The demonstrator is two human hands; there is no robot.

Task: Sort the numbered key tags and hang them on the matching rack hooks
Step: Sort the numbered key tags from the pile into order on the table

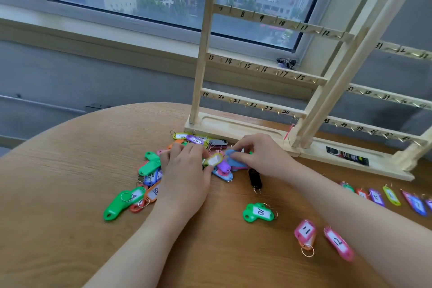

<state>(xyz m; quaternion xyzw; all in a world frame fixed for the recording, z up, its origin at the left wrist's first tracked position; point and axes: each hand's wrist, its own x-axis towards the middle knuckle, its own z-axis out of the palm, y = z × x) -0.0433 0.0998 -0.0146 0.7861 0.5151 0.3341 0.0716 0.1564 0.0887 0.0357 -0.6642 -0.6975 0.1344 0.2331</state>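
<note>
Head view: left fingers point(201, 156) pinch yellow tag point(214, 159); right fingers point(236, 155) pinch blue tag point(233, 161).

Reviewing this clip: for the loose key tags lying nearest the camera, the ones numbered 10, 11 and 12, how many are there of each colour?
Green key tag: 1, number 10
Pink key tags: 2, number 11 and number 12
Total: 3

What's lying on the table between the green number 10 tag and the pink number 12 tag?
In the head view, the pink 11 tag lies between the green 10 tag and pink 12 tag.
</note>
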